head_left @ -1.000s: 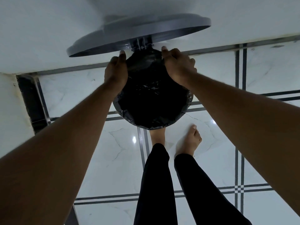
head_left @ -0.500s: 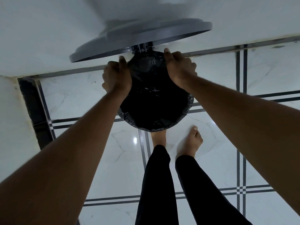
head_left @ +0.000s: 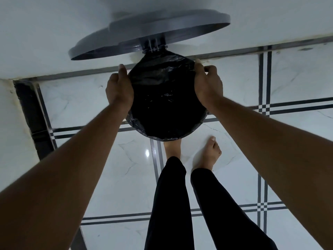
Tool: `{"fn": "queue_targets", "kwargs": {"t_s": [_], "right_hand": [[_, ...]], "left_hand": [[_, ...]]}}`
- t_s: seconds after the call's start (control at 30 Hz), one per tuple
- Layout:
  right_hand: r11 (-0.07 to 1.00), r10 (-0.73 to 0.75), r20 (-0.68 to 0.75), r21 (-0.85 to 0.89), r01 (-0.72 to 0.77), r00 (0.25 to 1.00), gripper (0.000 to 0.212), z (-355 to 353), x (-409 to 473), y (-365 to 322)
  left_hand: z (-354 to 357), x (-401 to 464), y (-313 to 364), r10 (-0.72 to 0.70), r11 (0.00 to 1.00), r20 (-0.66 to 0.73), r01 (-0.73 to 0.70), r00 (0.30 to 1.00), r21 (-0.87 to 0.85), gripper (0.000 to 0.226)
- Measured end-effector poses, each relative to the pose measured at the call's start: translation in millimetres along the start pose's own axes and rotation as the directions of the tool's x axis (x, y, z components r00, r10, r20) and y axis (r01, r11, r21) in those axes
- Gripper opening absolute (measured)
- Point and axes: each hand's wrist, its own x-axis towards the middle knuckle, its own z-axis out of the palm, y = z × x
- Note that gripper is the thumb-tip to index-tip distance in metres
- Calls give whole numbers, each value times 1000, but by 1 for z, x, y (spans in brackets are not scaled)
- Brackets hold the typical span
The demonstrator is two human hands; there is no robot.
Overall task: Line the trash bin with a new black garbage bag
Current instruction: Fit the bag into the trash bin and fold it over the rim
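Looking straight down: round trash bin (head_left: 195,130) on the floor by the wall, mouth filled by the black garbage bag (head_left: 162,98). Bag edge is folded over the rim; crinkled plastic shows at the lower left and lower right of the rim. Bin body is hidden under its own mouth, only a thin grey edge visible at the bottom. Bag interior is too dark to make out.

Left hand (head_left: 118,91) grips the left side of the rim, thumb up along the bag edge, fingers curled down over the outside and mostly out of sight. Right hand (head_left: 207,85) grips the right side, thumb at the bag edge, fingers curled around the outside; can't tell whether the fingertips pinch plastic or just clasp the rim.

Grey lid (head_left: 149,35) stands open behind the bin, hinge (head_left: 153,48) just above the bag, lid back leaning at the white wall (head_left: 45,33).

Both forearms run in from the lower corners, cut off by the frame. Left foot (head_left: 172,147) is partly hidden under the bin; right foot (head_left: 210,154) is bare on the marble tile floor (head_left: 117,177). Black trousers (head_left: 169,204) are cut off at the bottom.
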Motion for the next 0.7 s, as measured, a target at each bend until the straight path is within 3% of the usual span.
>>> {"fn": "queue_targets", "kwargs": {"t_s": [0.2, 0.3, 0.4, 0.5, 0.6, 0.7], "right_hand": [[995, 69, -156, 78, -57, 985, 60, -1, -39, 19], [968, 224, -165, 156, -198, 961, 66, 3, -60, 33], [862, 403, -53, 357, -359, 914, 68, 8, -71, 49], [772, 404, 145, 475, -422, 903, 62, 9, -74, 59], [770, 376, 189, 481, -419, 907, 57, 6, -73, 61], [745, 413, 131, 521, -417, 901, 50, 2, -73, 59]], "left_hand": [[-4, -30, -15, -36, 998, -198, 45, 980, 42, 58], [-4, -58, -28, -311, 950, -230, 304, 922, -69, 64], [-4, -80, -40, -581, 778, -8, 552, 814, -298, 68], [-5, -100, -52, -573, 646, 319, 655, 755, -392, 70], [-4, -109, -61, -521, 605, 382, 646, 763, -466, 69], [-5, -105, -66, -547, 549, 395, 672, 738, -496, 76]]}}
